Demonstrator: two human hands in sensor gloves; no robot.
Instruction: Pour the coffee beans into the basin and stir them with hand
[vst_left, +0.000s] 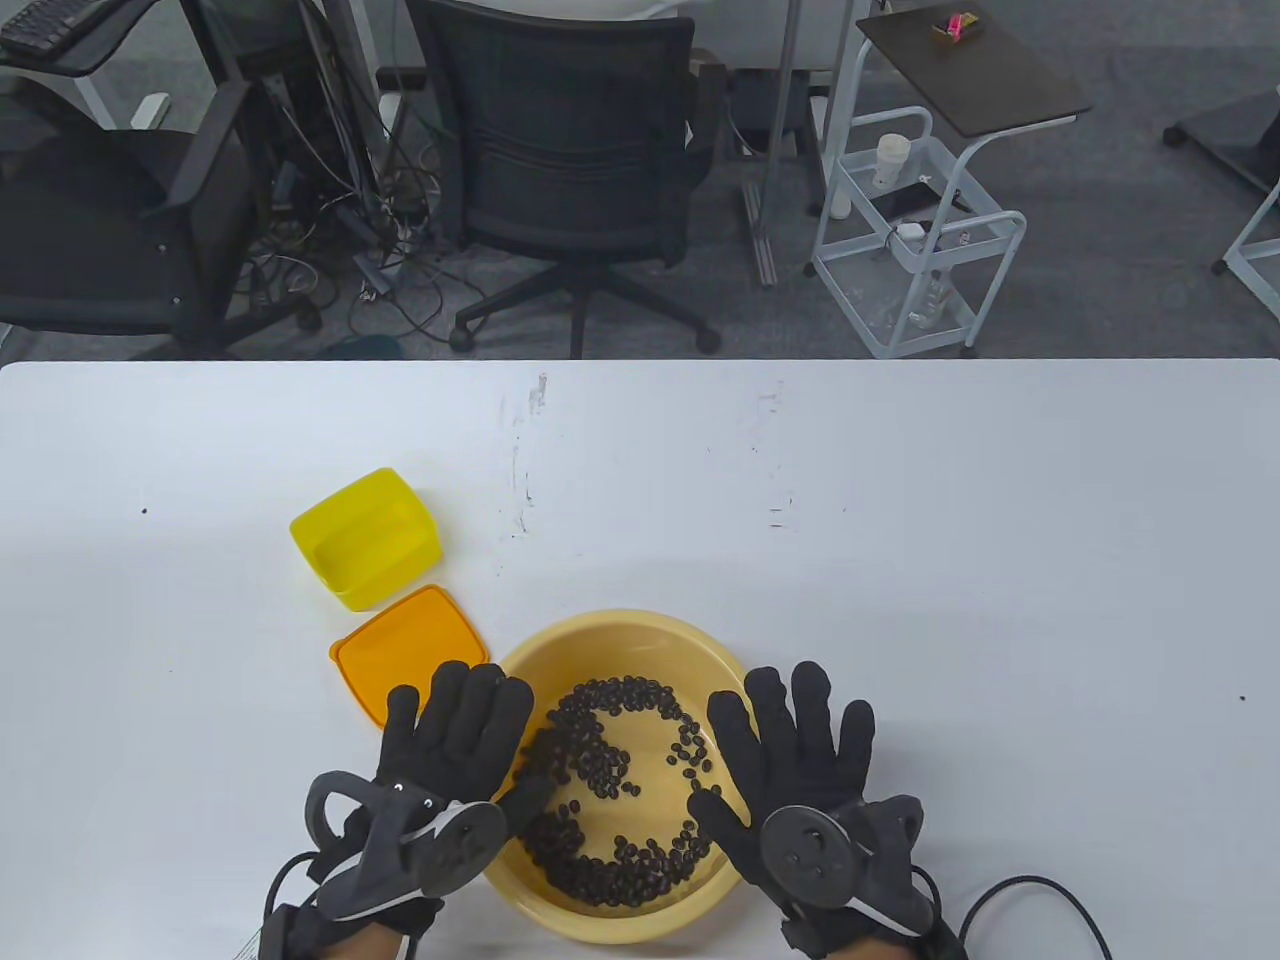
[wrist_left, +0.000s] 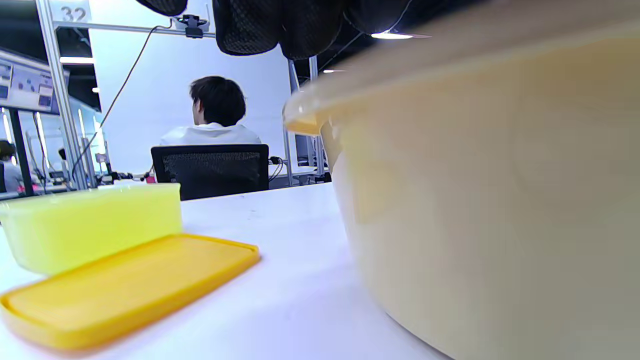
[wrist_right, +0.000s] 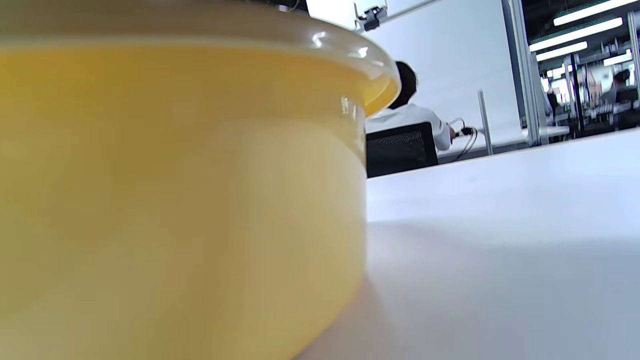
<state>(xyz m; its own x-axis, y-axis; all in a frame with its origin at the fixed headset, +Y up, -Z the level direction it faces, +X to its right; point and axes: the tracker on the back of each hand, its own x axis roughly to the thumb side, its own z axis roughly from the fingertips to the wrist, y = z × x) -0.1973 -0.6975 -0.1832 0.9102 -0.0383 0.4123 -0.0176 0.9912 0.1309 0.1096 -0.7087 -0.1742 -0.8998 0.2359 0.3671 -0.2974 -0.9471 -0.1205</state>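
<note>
Looking down from the table view, I see the basin (vst_left: 620, 640) at the bottom centre of the frame, upright with its round mouth open to the camera, and the coffee beans (vst_left: 610, 780) lying inside it in a loose ring. My left hand (vst_left: 450, 745) and right hand (vst_left: 800, 755) flank the basin, fingers straight and spread over its left and right rims, gripping nothing. The wrist views lose the beans entirely: the left wrist view shows only the basin's outer wall (wrist_left: 490, 200) filling the right half, with fingertips (wrist_left: 250, 25) hanging at the top edge, and the right wrist view shows the wall (wrist_right: 175, 190) filling the left. At centre left of the table view, the empty yellow box (vst_left: 365, 540) stands beside its orange lid (vst_left: 405, 655), which lies flat just left of the basin. The white table (vst_left: 1000, 560) stretches wide toward the right and upper frame.
</note>
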